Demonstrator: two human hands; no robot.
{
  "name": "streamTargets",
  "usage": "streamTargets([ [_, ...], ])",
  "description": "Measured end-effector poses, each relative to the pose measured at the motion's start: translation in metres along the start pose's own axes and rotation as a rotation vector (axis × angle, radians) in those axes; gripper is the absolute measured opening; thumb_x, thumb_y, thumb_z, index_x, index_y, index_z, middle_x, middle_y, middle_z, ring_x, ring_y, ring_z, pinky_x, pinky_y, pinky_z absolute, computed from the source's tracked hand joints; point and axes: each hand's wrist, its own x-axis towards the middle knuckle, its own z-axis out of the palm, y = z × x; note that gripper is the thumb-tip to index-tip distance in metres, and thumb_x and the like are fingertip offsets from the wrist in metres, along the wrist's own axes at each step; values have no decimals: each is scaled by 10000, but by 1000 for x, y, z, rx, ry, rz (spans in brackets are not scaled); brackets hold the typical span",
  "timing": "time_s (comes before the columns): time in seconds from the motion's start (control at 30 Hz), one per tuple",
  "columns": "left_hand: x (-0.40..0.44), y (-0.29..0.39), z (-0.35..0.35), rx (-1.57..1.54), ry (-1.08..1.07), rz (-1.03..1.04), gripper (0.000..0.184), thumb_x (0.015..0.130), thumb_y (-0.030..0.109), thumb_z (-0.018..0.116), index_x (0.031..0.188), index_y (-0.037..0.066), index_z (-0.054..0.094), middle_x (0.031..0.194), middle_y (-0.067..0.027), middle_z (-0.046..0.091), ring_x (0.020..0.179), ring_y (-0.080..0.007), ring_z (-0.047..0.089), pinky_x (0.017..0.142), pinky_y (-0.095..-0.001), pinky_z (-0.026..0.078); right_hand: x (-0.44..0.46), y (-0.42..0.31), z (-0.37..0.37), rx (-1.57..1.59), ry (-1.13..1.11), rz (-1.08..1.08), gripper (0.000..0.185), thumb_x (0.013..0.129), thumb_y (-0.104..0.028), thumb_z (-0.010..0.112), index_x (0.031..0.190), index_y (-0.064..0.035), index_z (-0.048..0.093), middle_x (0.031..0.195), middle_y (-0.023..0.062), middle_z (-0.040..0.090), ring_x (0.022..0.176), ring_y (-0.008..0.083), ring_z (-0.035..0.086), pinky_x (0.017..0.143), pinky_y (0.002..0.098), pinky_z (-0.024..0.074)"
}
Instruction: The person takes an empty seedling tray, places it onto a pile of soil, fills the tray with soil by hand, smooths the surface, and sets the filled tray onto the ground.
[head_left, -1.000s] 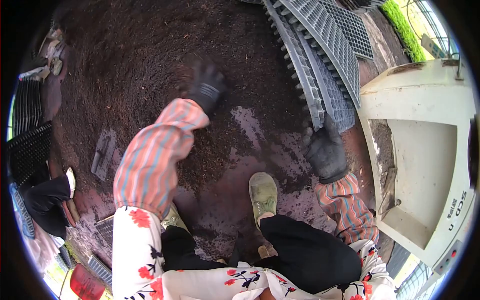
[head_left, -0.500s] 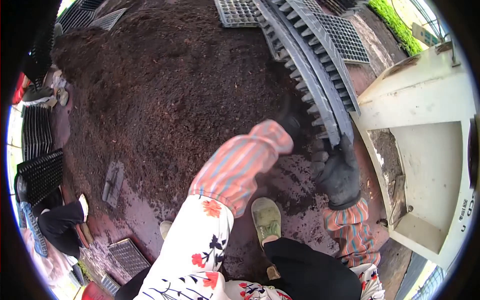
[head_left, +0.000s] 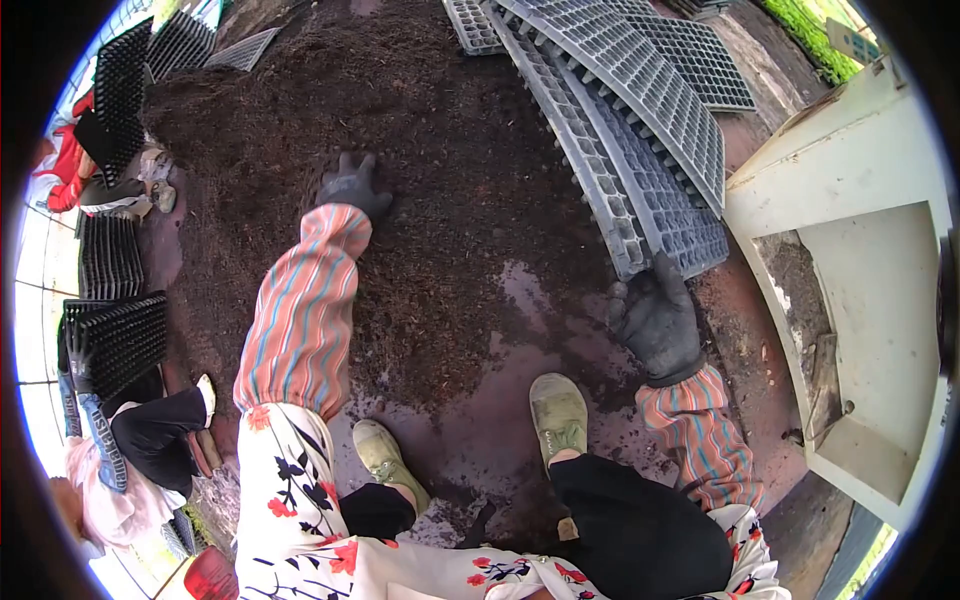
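Soil (head_left: 445, 250) is all over, left hand (head_left: 354, 188) splayed on it, and a tray (head_left: 603, 180) runs lengthwise away from the closer right hand (head_left: 655, 320), can't tell if gripping.

Left grip (head_left: 352, 188) and right grip (head_left: 655, 320) are gloved in charcoal, with loud orange-blue-white striped sleeves (head_left: 298, 320) worn just behind. Left one's surrounded by super dark brown soil (head_left: 450, 170); grey gridded trays (head_left: 672, 200) are seen by the right.
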Motion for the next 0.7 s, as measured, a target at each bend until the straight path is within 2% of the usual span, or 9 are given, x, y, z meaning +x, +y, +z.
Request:
streamTargets([
  [0.13, -48, -24, 35, -42, 113, 36, 752, 689, 414, 638, 1350, 213, 341, 1416, -185, 230, 1142, -467, 416, 935, -530, 381, -3, 8, 10, -65, 26, -15, 332, 898, -316, 523, 1089, -44, 538, 991, 117, 599, 841, 272, 602, 718, 380, 526],
  [0.23, -67, -26, 36, 17, -38, -14, 631, 690, 373, 650, 1267, 195, 467, 1337, -172, 342, 1121, -421, 448, 917, -529, 383, 3, 9, -3, -67, 118, -16, 347, 898, -324, 523, 1082, -30, 538, 992, 118, 600, 855, 277, 598, 716, 380, 527],
  [0.3, -62, -8, 24, 265, 233, 236, 448, 665, 342, 651, 1077, 176, 599, 1213, -188, 455, 1119, -400, 448, 889, -512, 391, 6, 10, -4, -46, 124, 8, 349, 899, -328, 521, 1082, -31, 539, 1001, 118, 599, 866, 277, 595, 712, 381, 527],
  [0.33, -57, 11, 26, 170, 432, 349, 278, 638, 311, 660, 882, 178, 641, 1084, -137, 522, 1023, -353, 489, 817, -485, 400, 6, 11, -4, -28, 130, 30, 352, 899, -331, 519, 1082, -32, 540, 1010, 119, 598, 876, 277, 592, 709, 381, 527],
  [0.4, -50, 65, 28, 49, 470, 528, 292, 618, 300, 674, 887, 191, 636, 1047, -119, 532, 953, -335, 496, 764, -487, 398, 6, 12, -2, -20, 169, 44, 354, 900, -332, 518, 1087, -32, 537, 1018, 116, 596, 879, 275, 588, 704, 379, 526],
  [0.53, -28, 182, 84, 251, 338, 960, 379, 712, 268, 583, 1090, 292, 591, 1230, -81, 495, 1234, -309, 359, 979, -641, 217, 2, 10, 6, -78, 186, 6, 350, 903, -337, 510, 1089, -41, 536, 1022, 116, 592, 878, 273, 584, 698, 377, 523],
  [0.57, -17, 202, 91, 204, 235, 995, 380, 787, 245, 524, 1163, 215, 567, 1337, -69, 420, 1269, -298, 322, 1030, -631, 149, 3, 10, 11, -86, 182, 3, 350, 903, -337, 510, 1089, -41, 536, 1022, 116, 592, 878, 273, 584, 698, 377, 523],
  [0.63, 1, 217, 82, 333, 431, 819, 352, 797, 225, 529, 1142, 183, 583, 1323, -71, 436, 1249, -301, 341, 1015, -630, 179, 1, 10, 20, -130, 226, -25, 349, 901, -351, 509, 1080, -54, 542, 1007, 113, 590, 881, 276, 580, 700, 383, 522],
  [0.7, 10, 193, 32, 286, 55, 688, 403, 781, 221, 510, 1176, 148, 548, 1237, -54, 496, 1230, -297, 359, 994, -641, 202, 0, 8, 14, -111, 214, 14, 339, 896, -358, 515, 1059, -64, 549, 1007, 107, 585, 885, 275, 576, 709, 384, 517],
])
